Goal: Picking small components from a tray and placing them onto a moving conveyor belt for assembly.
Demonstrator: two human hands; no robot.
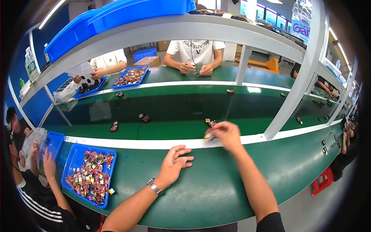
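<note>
My right hand (228, 136) reaches over the white rail at the belt's near edge. Its thumb and fingers pinch a small part with a white-and-yellow tab (208, 136); the fingers hide some of it. Just beyond, on the green belt (170, 129), lies a small dark-red part (211, 123) with a similar tab. My left hand (176, 165), a metal watch on its wrist, hovers over the green worktop (193, 193) with fingers apart and nothing in them. To its left, a blue tray (65, 170) holds a heap of small reddish parts with white and yellow tabs.
More small parts (144, 117) are scattered along the belt. A grey metal shelf frame (295, 85) rises at right and crosses overhead, carrying blue bins (135, 17). Co-workers sit across the belt and at left; across it stands another filled blue tray (143, 75). A red stool (322, 181) is at right.
</note>
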